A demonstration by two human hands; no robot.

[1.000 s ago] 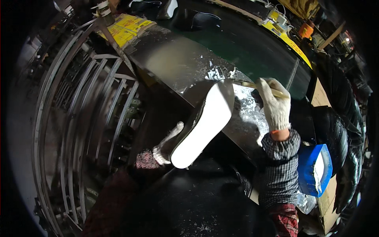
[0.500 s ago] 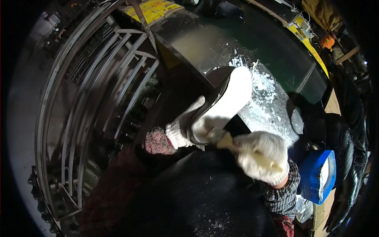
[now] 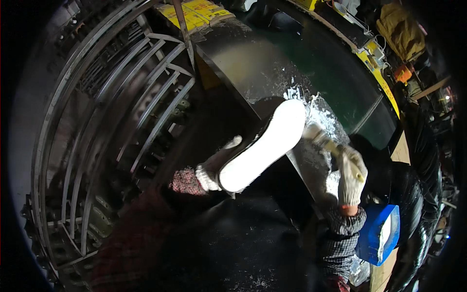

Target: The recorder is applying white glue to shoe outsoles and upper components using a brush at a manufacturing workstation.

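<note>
A shoe (image 3: 260, 151) lies tilted in front of me, its long sole turned up and bright white from end to end. My left hand (image 3: 214, 163), in a knitted glove with a red speckled cuff, grips it from beneath at the near left; the thumb sticks out beside the shoe and the other fingers are hidden. In my right hand (image 3: 352, 176), also in a pale glove, is a brush (image 3: 325, 138), its handle inside the closed fingers. Its blurred bristle end is just right of the sole's far end, over the white-smeared bench.
Beyond the shoe stretches a dark bench (image 3: 253, 53) with white smears. A blue container (image 3: 362, 238) holding white stuff stands by my right forearm. To the left is a metal rack (image 3: 160, 117) of bars. Black plastic (image 3: 411, 190) hangs at the right.
My right hand has moved up and right, taking the brush from the sole's near end to beside its far end. The near end, greyish before, now looks white. The shoe has shifted slightly left.
</note>
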